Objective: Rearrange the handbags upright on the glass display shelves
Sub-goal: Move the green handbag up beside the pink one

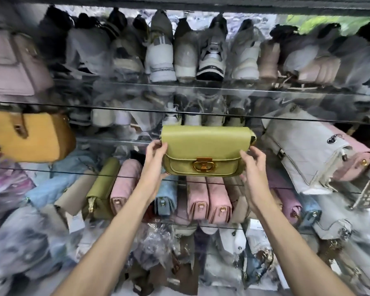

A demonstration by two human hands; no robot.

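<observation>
An olive-green handbag (pixel 205 146) with a gold clasp stands upright, front facing me, at the middle of a glass shelf (pixel 124 177). My left hand (pixel 154 159) grips its left end, thumb on the front and fingers round the side. My right hand (pixel 252 165) curls round its right end. A mustard-yellow bag (pixel 30 137) stands on the same level at the left. A white quilted bag (pixel 303 150) and a pink bag (pixel 355 159) lean tilted at the right.
Below, a row of pink, green and blue handbags (pixel 207 199) stands end-on. Sneakers (pixel 209 58) line the upper glass shelf (pixel 201 114), with a lilac bag (pixel 11 67) at its left. Plastic-wrapped bags (pixel 158 242) crowd the bottom.
</observation>
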